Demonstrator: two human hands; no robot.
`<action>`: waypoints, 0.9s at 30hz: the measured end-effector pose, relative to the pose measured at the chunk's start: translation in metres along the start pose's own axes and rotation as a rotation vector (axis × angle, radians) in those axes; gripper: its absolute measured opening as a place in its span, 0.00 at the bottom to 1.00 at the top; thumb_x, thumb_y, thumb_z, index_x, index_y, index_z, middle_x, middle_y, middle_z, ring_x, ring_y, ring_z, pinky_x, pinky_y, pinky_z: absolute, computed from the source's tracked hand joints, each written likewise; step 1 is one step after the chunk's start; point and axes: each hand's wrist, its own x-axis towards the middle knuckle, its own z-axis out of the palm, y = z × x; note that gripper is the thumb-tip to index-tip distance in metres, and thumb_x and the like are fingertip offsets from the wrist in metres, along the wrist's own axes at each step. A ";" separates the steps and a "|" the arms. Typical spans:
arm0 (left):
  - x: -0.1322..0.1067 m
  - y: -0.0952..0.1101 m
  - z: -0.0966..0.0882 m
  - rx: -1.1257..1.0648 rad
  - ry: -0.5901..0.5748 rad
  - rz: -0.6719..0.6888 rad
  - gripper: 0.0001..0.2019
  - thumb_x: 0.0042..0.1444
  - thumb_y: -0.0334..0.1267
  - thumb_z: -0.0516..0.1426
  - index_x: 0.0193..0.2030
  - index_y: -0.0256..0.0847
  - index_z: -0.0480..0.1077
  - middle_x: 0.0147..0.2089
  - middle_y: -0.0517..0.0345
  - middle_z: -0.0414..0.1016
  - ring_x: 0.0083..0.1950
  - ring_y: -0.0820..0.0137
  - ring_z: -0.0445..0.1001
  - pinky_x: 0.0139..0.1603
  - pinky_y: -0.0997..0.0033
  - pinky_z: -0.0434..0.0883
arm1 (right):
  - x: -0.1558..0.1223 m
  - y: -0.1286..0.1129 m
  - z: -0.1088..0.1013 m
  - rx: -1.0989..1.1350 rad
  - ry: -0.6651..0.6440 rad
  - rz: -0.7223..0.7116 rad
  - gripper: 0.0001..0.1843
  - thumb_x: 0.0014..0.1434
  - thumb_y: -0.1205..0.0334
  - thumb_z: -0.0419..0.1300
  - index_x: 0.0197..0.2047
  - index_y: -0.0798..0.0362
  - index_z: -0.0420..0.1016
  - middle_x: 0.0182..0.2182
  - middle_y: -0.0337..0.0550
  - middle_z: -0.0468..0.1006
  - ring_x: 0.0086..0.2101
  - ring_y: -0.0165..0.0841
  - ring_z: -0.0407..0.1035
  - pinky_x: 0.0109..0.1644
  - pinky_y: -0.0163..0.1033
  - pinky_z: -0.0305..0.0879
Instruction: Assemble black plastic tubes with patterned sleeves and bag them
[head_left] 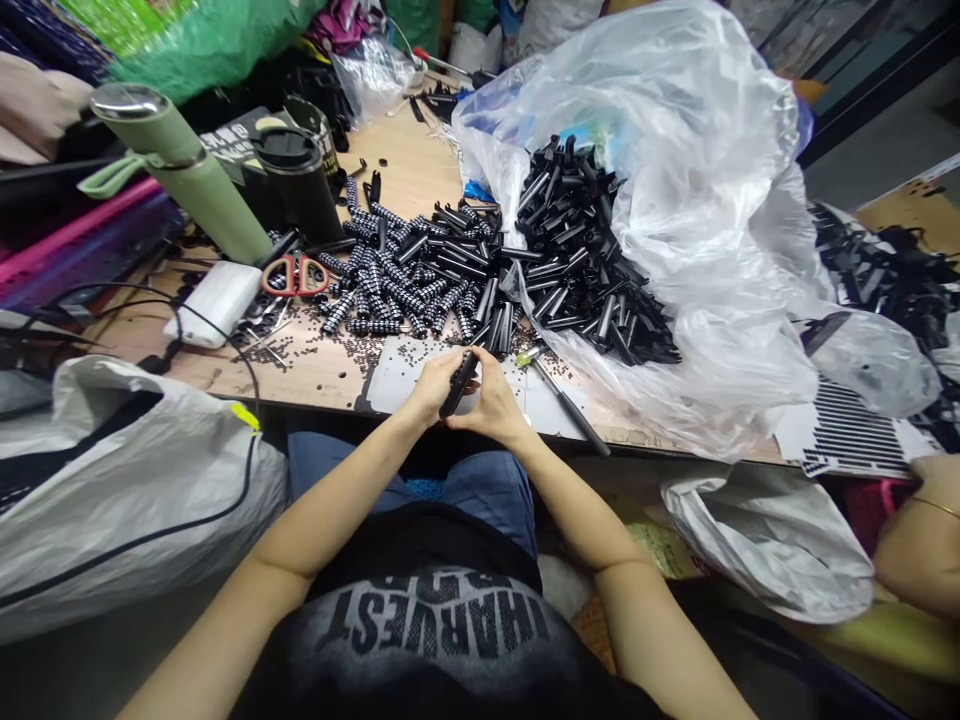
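Just over the table's front edge, my left hand (435, 384) and my right hand (493, 400) are both closed around a black plastic tube (458, 384). The tube is held at a slant, its lower end toward me; parts of it are hidden by my fingers. Behind my hands lies a heap of black tubes with pale banded rows (390, 285). Smooth black plastic tubes (570, 250) spill from a clear plastic bag to the right. A hammer-like tool with a black handle (564, 398) rests on a white sheet (397, 375) beside my right hand.
Orange-handled scissors (295, 276), a white box (218, 303), a green bottle (187, 175) and a black tumbler (296, 185) stand at left. The large clear bag (712, 220) fills the right. Tiny dark bits (300, 350) litter the table. Another person's arm (922, 540) shows far right.
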 end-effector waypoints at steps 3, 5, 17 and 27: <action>-0.003 -0.022 -0.001 0.487 0.062 0.411 0.19 0.58 0.38 0.56 0.56 0.37 0.70 0.45 0.47 0.70 0.48 0.63 0.71 0.54 0.60 0.70 | -0.004 0.005 0.015 -0.116 0.063 0.046 0.49 0.45 0.62 0.66 0.66 0.61 0.46 0.58 0.64 0.62 0.59 0.51 0.58 0.63 0.58 0.58; -0.004 -0.037 0.000 0.807 0.070 0.576 0.23 0.57 0.33 0.56 0.60 0.33 0.67 0.46 0.44 0.68 0.50 0.61 0.69 0.55 0.57 0.69 | -0.009 0.009 0.018 -0.185 0.076 0.079 0.43 0.50 0.65 0.60 0.66 0.62 0.46 0.58 0.66 0.62 0.59 0.49 0.58 0.62 0.58 0.57; 0.000 -0.050 -0.042 1.478 -0.034 1.025 0.18 0.62 0.27 0.48 0.56 0.36 0.69 0.48 0.45 0.75 0.45 0.60 0.71 0.46 0.54 0.65 | -0.072 0.050 -0.086 -0.689 -0.012 0.724 0.17 0.67 0.53 0.45 0.40 0.55 0.68 0.34 0.52 0.74 0.36 0.41 0.69 0.38 0.41 0.59; -0.010 -0.055 -0.026 1.551 -0.013 0.905 0.20 0.65 0.30 0.44 0.61 0.36 0.65 0.53 0.44 0.73 0.54 0.58 0.70 0.58 0.49 0.61 | -0.071 -0.018 -0.051 -0.420 -0.165 0.601 0.19 0.69 0.54 0.39 0.36 0.52 0.65 0.23 0.40 0.70 0.23 0.34 0.66 0.29 0.35 0.52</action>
